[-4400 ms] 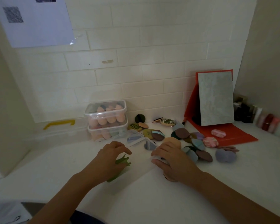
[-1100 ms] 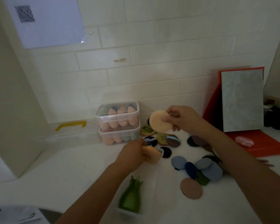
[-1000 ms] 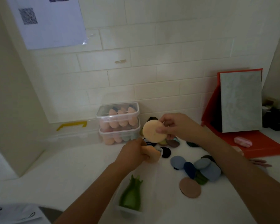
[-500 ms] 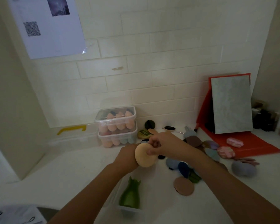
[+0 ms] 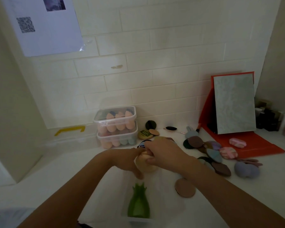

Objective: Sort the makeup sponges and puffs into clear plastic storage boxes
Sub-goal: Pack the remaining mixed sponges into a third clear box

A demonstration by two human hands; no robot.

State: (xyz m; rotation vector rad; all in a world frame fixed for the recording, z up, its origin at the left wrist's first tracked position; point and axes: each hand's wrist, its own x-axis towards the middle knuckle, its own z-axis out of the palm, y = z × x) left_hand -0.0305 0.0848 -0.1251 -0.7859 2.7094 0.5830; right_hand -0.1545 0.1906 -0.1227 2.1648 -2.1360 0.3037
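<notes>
I see R hand pinching beige puff w/ curled fingers. L hand grips same puff from its left. Puff is mid-counter, just beyond open clear box holding a green item.

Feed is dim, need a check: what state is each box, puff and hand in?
Top stacked box: lid on, sponges inside.
Bottom stacked box: lid on, sponges inside.
Front clear box: lid off, green piece inside.
Right hand: pinching the beige puff.
Left hand: against the beige puff, grip unclear.
Brown round puff: lying flat, untouched.
</notes>
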